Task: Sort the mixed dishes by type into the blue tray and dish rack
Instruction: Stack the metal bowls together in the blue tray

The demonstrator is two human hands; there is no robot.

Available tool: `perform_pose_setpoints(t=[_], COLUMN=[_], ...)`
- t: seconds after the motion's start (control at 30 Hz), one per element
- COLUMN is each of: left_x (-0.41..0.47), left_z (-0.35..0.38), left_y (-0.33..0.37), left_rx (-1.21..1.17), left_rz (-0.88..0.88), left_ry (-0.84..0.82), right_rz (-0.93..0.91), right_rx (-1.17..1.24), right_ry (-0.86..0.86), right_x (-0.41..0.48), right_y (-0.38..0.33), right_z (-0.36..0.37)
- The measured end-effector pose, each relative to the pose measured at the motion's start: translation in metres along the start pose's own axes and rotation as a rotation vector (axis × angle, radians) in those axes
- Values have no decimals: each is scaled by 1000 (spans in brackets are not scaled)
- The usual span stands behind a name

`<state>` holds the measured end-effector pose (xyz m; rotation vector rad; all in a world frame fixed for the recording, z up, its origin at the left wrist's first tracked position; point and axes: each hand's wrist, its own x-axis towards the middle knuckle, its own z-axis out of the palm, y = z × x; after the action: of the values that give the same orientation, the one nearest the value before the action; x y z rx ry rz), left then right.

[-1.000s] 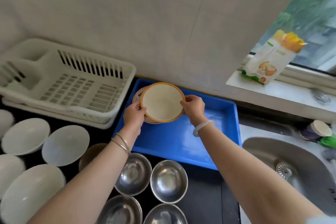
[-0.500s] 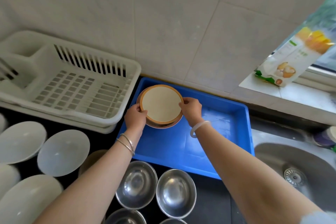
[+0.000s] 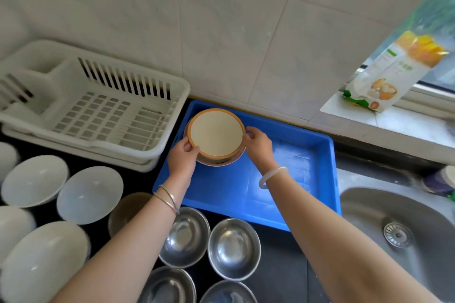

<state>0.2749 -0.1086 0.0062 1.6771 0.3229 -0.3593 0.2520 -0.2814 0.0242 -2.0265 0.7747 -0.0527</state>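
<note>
An orange-rimmed cream bowl (image 3: pixel 216 139) sits nested in another bowl of the same kind in the far left corner of the blue tray (image 3: pixel 290 179). My left hand (image 3: pixel 183 158) grips its left rim and my right hand (image 3: pixel 258 146) holds its right rim. The white dish rack (image 3: pixel 98 108) stands to the left of the tray with nothing in it. Several white bowls (image 3: pixel 89 194) lie on the dark counter at the left. Several steel bowls (image 3: pixel 234 248) sit in front of the tray. A brownish bowl (image 3: pixel 128 209) shows behind my left forearm.
A steel sink (image 3: pixel 398 233) lies at the right. A paper bag (image 3: pixel 394 74) stands on the window sill at the far right. A tiled wall runs right behind the tray and rack. A cup-like object (image 3: pixel 440 179) sits by the sink's far edge.
The bowl has gone down from a tilted hold above the tray into the bowl beneath it, and now lies level. Both hands stay on its rim.
</note>
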Motion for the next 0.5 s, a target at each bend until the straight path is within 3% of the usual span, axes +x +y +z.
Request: perform_pose_setpoints(t=[0.13,0.27,0.37,0.5], left_x=[-39,-92,-133,-175], left_z=[-12,-25,-35,-42], left_y=[-11,-37,-62,-91], left_rx=[71,37,149,319], left_rz=[-36,-179,-206,-165], left_ry=[-38,-118,-130,-177], right_rz=[-63,-37,27,69], right_rx=[-14,-12,-89,-259], right_ry=[-3,-156,-272,-260], right_x=[-35,-85,-122,-161], right_y=[10,35,67,115], right_z=[-18,-32,-41,-43])
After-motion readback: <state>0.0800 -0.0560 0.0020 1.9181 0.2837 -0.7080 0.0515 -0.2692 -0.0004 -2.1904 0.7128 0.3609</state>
